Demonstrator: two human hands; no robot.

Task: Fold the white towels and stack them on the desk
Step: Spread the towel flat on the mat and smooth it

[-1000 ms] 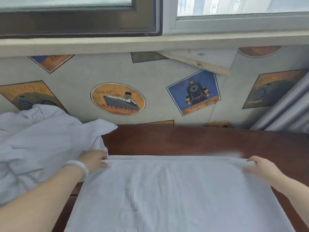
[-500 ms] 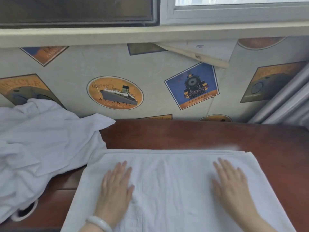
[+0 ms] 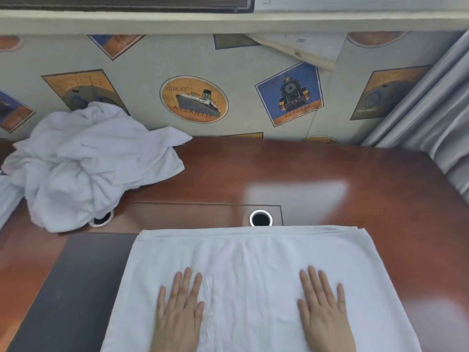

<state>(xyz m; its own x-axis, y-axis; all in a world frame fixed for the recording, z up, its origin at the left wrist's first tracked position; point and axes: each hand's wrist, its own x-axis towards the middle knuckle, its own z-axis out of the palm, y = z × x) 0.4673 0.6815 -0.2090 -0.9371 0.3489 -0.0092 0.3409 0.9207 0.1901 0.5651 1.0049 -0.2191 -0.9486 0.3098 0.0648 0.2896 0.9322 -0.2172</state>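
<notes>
White towel [image 3: 253, 252], head view: it lies folded flat on the desk [image 3: 355, 174], with its doubled far edge beyond your fingertips and the rest under your palms. Your left hand [image 3: 177, 316] and right hand [image 3: 326, 316] rest palm-down on it, well apart. The fingers are straight and slightly spread and grip nothing, probably to press the layers flat and keep them square for the next fold. A cable hole [image 3: 261, 218] sits just past that far edge. Crumpled towels [image 3: 88, 168] lie beyond and well to the left of your left fingers, probably kept clear of the working area. No folded stack is in sight.
</notes>
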